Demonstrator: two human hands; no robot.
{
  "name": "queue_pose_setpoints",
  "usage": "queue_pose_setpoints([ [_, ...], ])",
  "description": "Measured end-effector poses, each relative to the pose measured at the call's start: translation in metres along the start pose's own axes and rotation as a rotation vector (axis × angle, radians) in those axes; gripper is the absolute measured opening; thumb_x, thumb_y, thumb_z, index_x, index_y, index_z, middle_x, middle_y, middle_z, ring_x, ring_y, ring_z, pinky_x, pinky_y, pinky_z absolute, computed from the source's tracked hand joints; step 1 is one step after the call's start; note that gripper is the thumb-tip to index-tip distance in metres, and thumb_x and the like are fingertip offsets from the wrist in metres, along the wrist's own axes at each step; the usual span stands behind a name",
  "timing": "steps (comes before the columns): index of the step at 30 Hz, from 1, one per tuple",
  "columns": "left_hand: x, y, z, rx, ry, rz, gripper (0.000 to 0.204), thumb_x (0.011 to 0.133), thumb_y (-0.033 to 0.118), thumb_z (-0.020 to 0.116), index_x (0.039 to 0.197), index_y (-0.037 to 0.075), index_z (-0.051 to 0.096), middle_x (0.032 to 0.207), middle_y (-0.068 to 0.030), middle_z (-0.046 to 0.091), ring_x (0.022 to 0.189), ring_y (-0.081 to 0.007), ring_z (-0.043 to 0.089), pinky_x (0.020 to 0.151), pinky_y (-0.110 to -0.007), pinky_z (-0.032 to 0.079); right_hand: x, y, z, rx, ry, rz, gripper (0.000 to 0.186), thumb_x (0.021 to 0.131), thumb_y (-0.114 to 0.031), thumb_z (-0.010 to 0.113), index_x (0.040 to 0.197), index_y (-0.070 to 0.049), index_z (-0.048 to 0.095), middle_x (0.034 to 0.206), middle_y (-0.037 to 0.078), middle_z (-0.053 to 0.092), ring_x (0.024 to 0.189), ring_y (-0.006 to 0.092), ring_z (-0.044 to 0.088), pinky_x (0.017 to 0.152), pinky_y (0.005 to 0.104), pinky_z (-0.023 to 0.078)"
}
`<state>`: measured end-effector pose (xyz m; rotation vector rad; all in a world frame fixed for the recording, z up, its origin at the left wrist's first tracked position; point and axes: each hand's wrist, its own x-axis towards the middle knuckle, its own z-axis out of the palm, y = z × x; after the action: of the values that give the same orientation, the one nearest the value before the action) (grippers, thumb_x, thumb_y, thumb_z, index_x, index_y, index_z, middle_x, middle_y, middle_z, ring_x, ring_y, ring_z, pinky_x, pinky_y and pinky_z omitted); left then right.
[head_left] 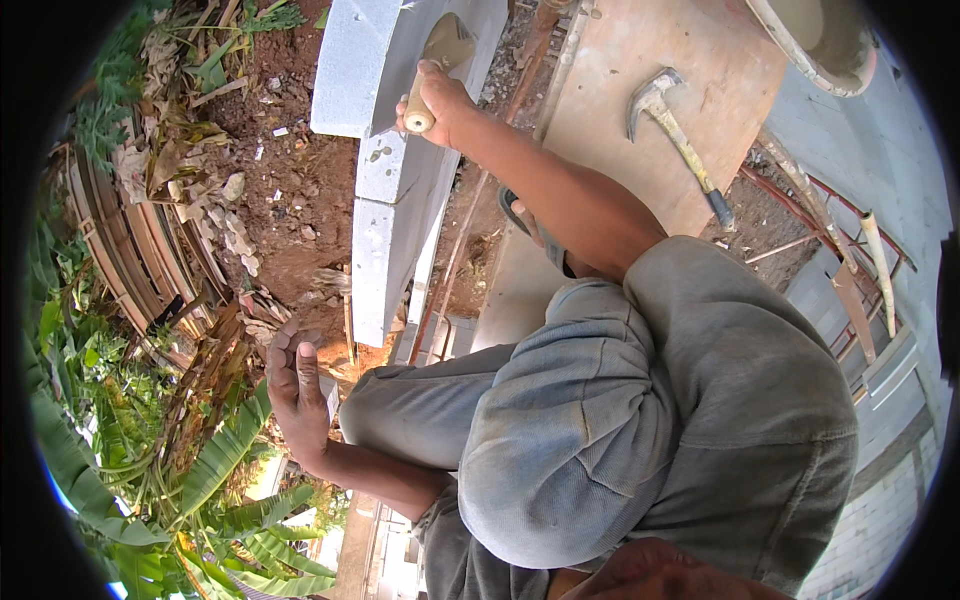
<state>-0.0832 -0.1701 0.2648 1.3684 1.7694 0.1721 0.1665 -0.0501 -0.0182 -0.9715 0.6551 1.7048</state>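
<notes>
My right hand grips a trowel by its pale handle, its grey-smeared blade against the upper part of a row of light grey blocks. My left hand is raised beside my bent leg, left of the lower end of the blocks, thumb up and fingers loosely curved, with no held object visible. A claw hammer with a worn shaft lies on the plywood board, right of my right forearm.
A bucket of grey material stands at upper right. Metal scaffold bars and poles sit on the right beside a grey surface. To the left lie reddish soil, stacked weathered boards and banana plants. My sandalled foot rests by the board.
</notes>
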Motion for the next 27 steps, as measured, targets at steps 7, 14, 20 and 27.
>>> queue_pose_setpoints([
  [7,-0.003,-0.002,-0.008,-0.034,0.062,0.055,0.039,0.1,0.021,0.054,0.129,-0.004,0.05,0.112,-0.0095,0.06,0.103,-0.0153,0.056,0.094,-0.029,0.043,-0.158,-0.094,-0.049,-0.262,-0.596,0.067,0.031,0.097,-0.044,0.048,0.106,-0.014,0.055,0.072,0.003,0.053,0.05,0.0111,0.051,0.043,0.0271,0.044],
  [14,0.001,-0.007,-0.001,-0.039,0.023,0.081,0.043,0.099,0.03,0.054,0.128,-0.002,0.053,0.116,-0.0107,0.058,0.103,-0.0174,0.054,0.092,-0.03,0.042,-0.368,-0.199,-0.095,-0.916,-0.303,-0.741,0.051,0.096,-0.033,0.047,0.135,-0.001,0.041,0.074,0.011,0.054,0.046,0.0158,0.052,0.042,0.0272,0.044],
  [20,0.016,-0.017,0.001,-0.02,-0.023,0.18,0.043,0.1,0.031,0.053,0.127,-0.002,0.053,0.118,-0.0121,0.059,0.106,-0.02,0.055,0.096,-0.032,0.042,-0.378,-0.257,-0.162,-2.115,1.067,-1.408,0.051,0.093,-0.031,0.058,0.132,0.0,0.046,0.094,0.024,0.065,0.078,0.0389,0.066,0.066,0.0424,0.052],
  [27,0.014,-0.006,-0.006,0.066,-0.002,0.201,0.042,0.099,0.029,0.056,0.127,-0.003,0.054,0.109,-0.0111,0.062,0.101,-0.0165,0.055,0.092,-0.03,0.043,-0.414,-0.176,-0.326,-2.023,1.084,-1.181,0.06,0.096,-0.028,0.056,0.142,0.002,0.032,0.129,0.029,0.052,0.114,0.043,0.056,0.093,0.044,0.047],
])
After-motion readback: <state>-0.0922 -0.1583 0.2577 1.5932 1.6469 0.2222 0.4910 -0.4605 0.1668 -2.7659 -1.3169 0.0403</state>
